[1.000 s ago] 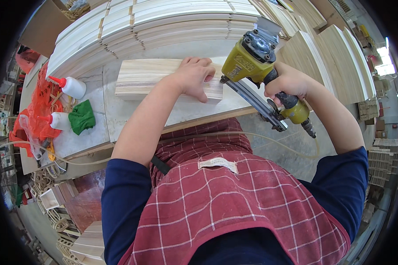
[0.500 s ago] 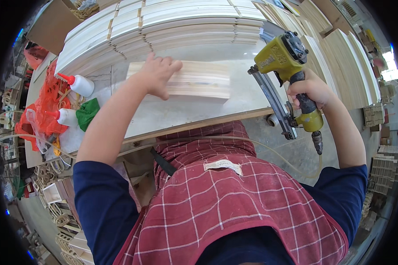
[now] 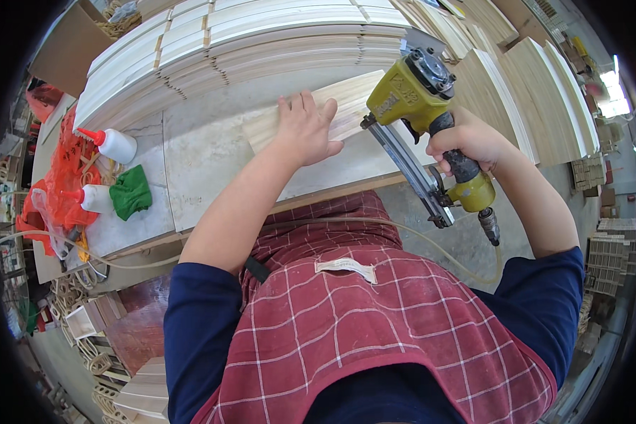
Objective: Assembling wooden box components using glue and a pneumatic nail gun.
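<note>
My right hand [image 3: 466, 145] is wrapped round the black grip of a yellow-green pneumatic nail gun [image 3: 410, 92]. Its long metal magazine slants down toward my body, and the nose is beside the right part of a pale wooden piece [image 3: 357, 95]. That piece lies slanted on the white-topped bench [image 3: 212, 159], its right end partly hidden behind the gun. On top of it rests my left hand [image 3: 307, 131], fingers spread and thumb out, gripping nothing.
Long stacks of pale boards [image 3: 283, 46] line the bench's back, with more boards [image 3: 544, 106] at right. Two red-tipped white bottles [image 3: 118, 145], a green cloth [image 3: 130, 192] and red plastic bags [image 3: 63, 169] sit at left. An air hose [image 3: 431, 247] crosses my apron.
The wooden piece has turned, its right end swinging away from me. My left hand has shifted right along it. The nail gun has come slightly left, closer to the piece.
</note>
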Tool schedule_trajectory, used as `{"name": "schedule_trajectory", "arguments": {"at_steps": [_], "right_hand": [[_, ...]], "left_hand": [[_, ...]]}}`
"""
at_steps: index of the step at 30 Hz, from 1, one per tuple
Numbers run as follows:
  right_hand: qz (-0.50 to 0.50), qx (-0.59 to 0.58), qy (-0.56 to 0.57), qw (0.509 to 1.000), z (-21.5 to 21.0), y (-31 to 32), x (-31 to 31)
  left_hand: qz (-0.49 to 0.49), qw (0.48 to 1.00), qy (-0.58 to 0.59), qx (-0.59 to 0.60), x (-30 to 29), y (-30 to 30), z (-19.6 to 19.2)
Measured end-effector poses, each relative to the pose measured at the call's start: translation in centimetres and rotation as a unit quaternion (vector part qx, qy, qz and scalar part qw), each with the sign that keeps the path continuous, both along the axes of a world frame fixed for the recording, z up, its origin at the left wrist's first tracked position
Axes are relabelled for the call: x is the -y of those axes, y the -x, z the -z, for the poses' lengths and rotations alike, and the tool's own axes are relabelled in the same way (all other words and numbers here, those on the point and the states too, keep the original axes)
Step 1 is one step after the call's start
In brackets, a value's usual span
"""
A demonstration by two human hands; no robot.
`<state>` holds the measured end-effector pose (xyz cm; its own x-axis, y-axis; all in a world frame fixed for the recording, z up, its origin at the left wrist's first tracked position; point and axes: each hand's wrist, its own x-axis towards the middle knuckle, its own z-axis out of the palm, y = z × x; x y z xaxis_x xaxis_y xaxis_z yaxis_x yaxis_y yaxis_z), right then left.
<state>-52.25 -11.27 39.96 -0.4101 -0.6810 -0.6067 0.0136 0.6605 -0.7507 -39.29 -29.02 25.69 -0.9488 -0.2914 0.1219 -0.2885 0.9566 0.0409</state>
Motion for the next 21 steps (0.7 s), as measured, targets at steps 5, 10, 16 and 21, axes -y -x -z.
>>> {"name": "schedule_trajectory", "arguments": {"at_steps": [5,10,16,21], "right_hand": [[-0.023,-0.01,-0.027,0.999,0.3,-0.2,0.5],[-0.022,-0.015,-0.052,0.998,0.4,0.0,0.7],[-0.017,0.01,-0.025,0.999,-0.1,-0.2,1.1],[-0.008,-0.035,0.019,0.999,-0.7,1.1,3.6]], "left_hand": [[0.003,1.0,-0.013,0.016,-0.2,0.2,-0.3],[0.005,1.0,-0.007,0.029,-0.2,0.2,-0.8],[0.001,0.999,-0.037,0.016,0.0,0.0,-0.3],[-0.017,0.997,-0.039,-0.071,0.1,-0.4,1.0]]}}
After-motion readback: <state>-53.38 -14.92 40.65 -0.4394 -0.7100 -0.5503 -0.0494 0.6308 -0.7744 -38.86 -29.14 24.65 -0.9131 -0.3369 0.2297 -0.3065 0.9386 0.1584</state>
